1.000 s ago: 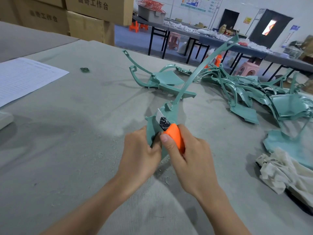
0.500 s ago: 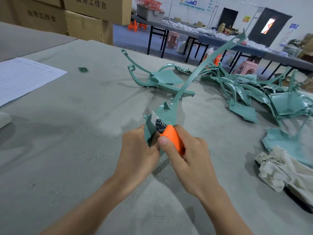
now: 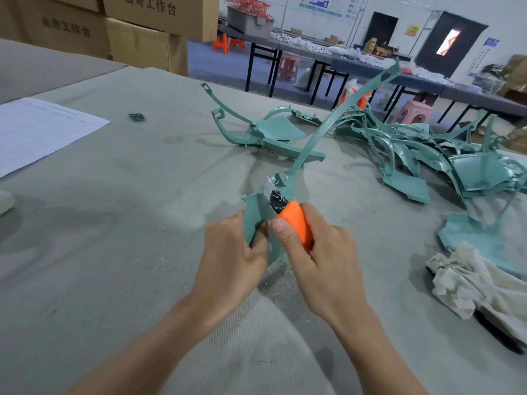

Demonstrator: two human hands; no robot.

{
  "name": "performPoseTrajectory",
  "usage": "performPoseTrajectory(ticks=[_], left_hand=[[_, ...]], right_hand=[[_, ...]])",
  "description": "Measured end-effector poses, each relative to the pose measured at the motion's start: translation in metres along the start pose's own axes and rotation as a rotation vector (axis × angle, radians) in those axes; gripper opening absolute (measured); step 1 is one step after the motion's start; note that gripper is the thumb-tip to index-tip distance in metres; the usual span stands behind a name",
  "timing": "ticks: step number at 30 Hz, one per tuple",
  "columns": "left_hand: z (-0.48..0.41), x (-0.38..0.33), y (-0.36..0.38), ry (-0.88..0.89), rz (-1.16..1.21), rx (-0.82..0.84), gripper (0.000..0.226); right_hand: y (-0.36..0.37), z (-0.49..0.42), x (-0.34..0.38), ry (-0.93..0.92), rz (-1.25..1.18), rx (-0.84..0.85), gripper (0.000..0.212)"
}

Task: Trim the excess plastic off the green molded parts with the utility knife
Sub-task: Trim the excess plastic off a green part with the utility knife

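Observation:
My left hand (image 3: 231,260) grips the flat lower end of a green molded part (image 3: 322,129), whose long curved arm rises up and to the right. My right hand (image 3: 322,252) holds an orange utility knife (image 3: 296,223), thumb along its side. The knife's black tip and blade lie against the part's edge just above my left hand, with a white wisp of plastic clinging there. Another green part (image 3: 268,132) lies further back on the table, and a pile of green parts (image 3: 427,149) spreads to the right.
The table wears a grey cloth (image 3: 114,223) strewn with fine shavings. A printed sheet (image 3: 37,129) lies at the left, a small green scrap (image 3: 137,117) beyond it. A crumpled white rag (image 3: 473,283) sits at the right. Cardboard boxes (image 3: 137,27) stand behind.
The knife has slid up along the part's edge, away from my left hand. The part's long arm has swung slightly right. A wisp of trimmed plastic now hangs at the blade.

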State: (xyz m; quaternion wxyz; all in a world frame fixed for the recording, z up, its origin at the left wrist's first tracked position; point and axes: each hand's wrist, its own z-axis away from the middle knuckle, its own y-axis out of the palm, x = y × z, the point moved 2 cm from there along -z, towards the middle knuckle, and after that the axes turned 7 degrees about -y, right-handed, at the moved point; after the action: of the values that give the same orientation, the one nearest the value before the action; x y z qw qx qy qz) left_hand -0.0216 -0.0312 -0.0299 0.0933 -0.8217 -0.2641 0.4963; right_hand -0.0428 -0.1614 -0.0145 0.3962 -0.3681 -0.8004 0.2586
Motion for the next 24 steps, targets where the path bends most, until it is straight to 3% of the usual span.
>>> performPoseTrajectory(ticks=[6, 13, 20, 24], left_hand=[[0.000, 0.000, 0.001, -0.042, -0.007, 0.009, 0.026], [0.001, 0.000, 0.000, -0.069, 0.044, 0.001, 0.035], [-0.002, 0.006, 0.000, -0.076, 0.027, 0.004, 0.034], [0.003, 0.000, 0.000, -0.005, 0.032, 0.033, 0.034]], right_hand=[[-0.008, -0.002, -0.001, -0.015, 0.132, -0.099, 0.044], [-0.005, -0.001, -0.003, -0.051, 0.070, -0.141, 0.045], [-0.009, -0.001, -0.009, -0.007, -0.318, -0.284, 0.038], [-0.011, -0.004, -0.016, 0.130, -0.547, -0.335, 0.012]])
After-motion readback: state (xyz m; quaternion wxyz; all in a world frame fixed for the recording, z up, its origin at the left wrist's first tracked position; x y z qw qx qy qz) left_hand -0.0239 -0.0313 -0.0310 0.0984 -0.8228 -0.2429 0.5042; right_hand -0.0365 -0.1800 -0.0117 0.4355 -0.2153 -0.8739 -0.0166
